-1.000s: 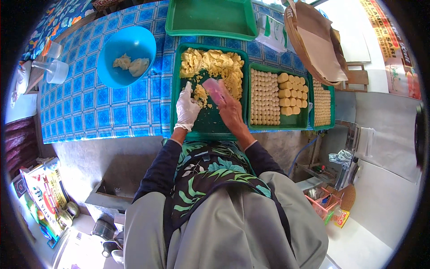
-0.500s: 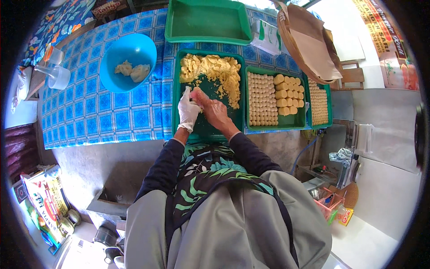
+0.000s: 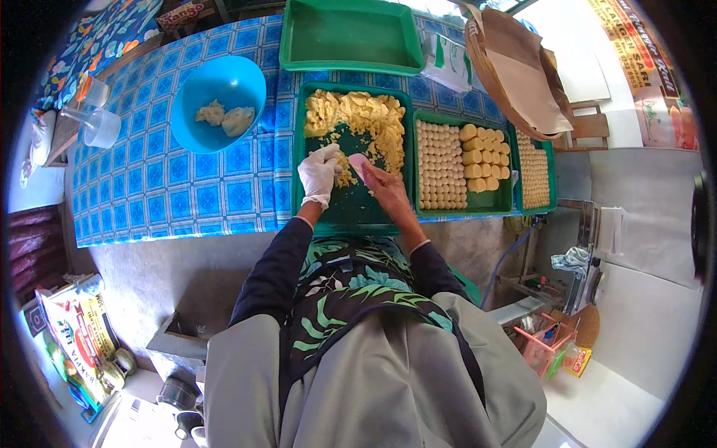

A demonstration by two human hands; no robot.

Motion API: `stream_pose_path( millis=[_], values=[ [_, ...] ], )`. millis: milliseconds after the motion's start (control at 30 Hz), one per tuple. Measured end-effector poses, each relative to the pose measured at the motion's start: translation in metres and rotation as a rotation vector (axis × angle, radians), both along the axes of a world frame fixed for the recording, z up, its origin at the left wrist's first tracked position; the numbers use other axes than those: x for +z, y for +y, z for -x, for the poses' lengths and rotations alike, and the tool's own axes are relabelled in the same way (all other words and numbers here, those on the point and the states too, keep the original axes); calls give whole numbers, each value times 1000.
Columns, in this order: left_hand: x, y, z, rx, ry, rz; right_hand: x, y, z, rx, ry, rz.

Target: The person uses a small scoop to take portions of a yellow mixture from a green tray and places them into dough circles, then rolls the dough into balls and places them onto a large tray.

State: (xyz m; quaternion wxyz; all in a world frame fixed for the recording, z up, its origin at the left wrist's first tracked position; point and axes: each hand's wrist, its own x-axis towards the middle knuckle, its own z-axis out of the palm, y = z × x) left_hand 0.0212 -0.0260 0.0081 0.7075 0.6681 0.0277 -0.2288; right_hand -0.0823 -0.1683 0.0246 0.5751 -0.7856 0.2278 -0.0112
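Observation:
A green tray (image 3: 300,112) in front of me holds crumbly yellow dough-like filling (image 3: 358,108), heaped along its far and right sides. My left hand (image 3: 317,178), in a white glove, is over the tray's left half with its fingers curled, beside loose yellow crumbs (image 3: 343,173). Whatever lies inside those fingers is hidden. My bare right hand (image 3: 387,190) grips a small flat pink scraper (image 3: 359,164), its blade angled toward the crumbs. The two hands are apart.
To the left stands a blue bowl (image 3: 179,112) with two pale dough lumps (image 3: 237,121). On the right, a green tray (image 3: 485,201) carries rows of small balls and stacked yellow cylinders. Farther right is another tray of balls (image 3: 533,175). A green tray (image 3: 351,37) lies behind.
My hands have separated: the right moved right with the pink scraper, now plainly visible, and the left stayed on the tray's left side. Yellow crumbs now lie between them.

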Motion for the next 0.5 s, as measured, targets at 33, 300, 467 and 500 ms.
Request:
stream_pose_path(
  millis=[33, 300, 467, 500],
  values=[
    [4, -3, -4, -31, -33, -160, -4, -3, 1, -15, 0, 4],
    [-35, 14, -10, -42, -397, -489, 6, 39, -30, 250, 24, 511],
    [-7, 9, 2, -30, -106, -176, -3, 43, -46, 404, 127, 733],
    [-3, 10, 3, -26, -110, -178, -6, 44, -46, 394, 124, 745]
  ],
)
